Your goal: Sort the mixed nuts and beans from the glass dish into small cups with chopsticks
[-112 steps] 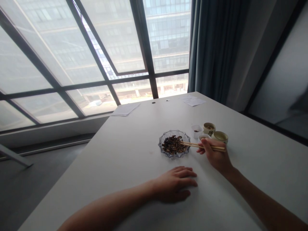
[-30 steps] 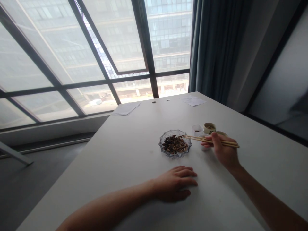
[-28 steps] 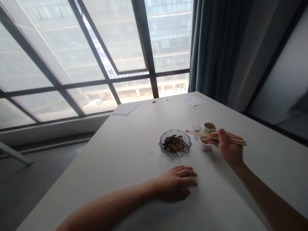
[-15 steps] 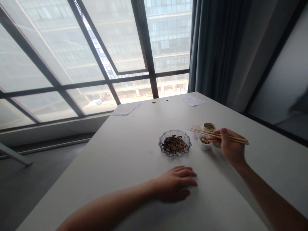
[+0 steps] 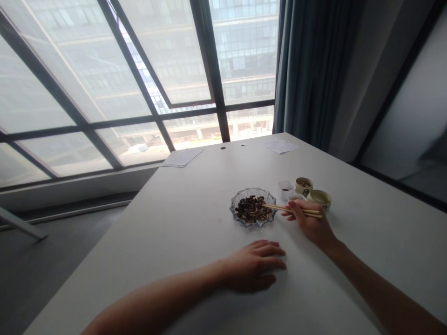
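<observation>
My right hand grips a pair of wooden chopsticks, their tips among the dark brown dried pieces in a clear glass bowl with a scalloped rim. I cannot make out whether the tips pinch a piece. Just behind that hand is a small white tub, mostly hidden by it. A second white tub holds something dark red. Beside these stand two pale cups, one cup with some contents and another cup to its right. My left hand lies flat on the table, fingers spread, holding nothing.
The white table reaches back to the windows. Sheets of paper lie at its far left corner and another paper at the far right. A blue-grey curtain hangs behind the table.
My right hand has moved left and a little down with the chopsticks, bringing their tips from above the small tubs into the glass bowl. The right cup has come into view. My left hand stays still.
</observation>
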{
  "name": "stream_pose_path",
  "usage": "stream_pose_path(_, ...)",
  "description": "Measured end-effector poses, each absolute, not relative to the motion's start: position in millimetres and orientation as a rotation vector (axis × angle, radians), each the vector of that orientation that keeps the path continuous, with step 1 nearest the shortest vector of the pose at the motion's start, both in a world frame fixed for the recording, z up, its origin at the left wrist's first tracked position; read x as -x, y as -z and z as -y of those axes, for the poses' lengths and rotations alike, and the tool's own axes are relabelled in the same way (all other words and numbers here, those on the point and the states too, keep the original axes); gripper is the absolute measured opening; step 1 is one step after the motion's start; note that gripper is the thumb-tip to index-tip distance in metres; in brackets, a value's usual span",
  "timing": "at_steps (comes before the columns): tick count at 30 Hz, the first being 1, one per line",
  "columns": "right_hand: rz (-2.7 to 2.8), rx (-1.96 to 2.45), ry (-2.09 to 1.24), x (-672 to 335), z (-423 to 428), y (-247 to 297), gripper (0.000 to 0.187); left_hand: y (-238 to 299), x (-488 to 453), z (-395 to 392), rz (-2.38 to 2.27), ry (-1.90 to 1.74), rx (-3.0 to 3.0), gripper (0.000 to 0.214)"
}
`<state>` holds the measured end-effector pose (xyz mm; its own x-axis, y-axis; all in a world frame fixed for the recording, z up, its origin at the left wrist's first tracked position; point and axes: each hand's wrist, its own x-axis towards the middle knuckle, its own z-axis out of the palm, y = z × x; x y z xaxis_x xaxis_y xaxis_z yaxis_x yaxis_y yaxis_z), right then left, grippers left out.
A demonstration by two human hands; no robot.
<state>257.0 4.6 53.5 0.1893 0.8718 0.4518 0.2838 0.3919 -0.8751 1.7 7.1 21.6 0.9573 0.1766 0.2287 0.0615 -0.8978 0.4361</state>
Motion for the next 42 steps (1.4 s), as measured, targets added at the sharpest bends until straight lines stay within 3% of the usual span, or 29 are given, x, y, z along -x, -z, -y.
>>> stream_pose_path(16, 1.125, 1.181, -0.192, -293.2, -6.2, -69.1, 0.043, -20.4, -0.4, -7.5, -0.183, -0.347, -2.643, 0.041)
stream_pose_path(33, 1.481, 1.091, -0.556, -260.5, -2.8, -56.9, 0.043, -21.3, -1.3, -6.8, -0.182, -0.362, -2.669, 0.04)
stream_pose_path(42, 1.518, 1.112, -0.528, -250.0, -4.4, -48.7, 0.047, -23.4, -1.9, -7.0, -0.185, -0.34, -2.665, 0.04)
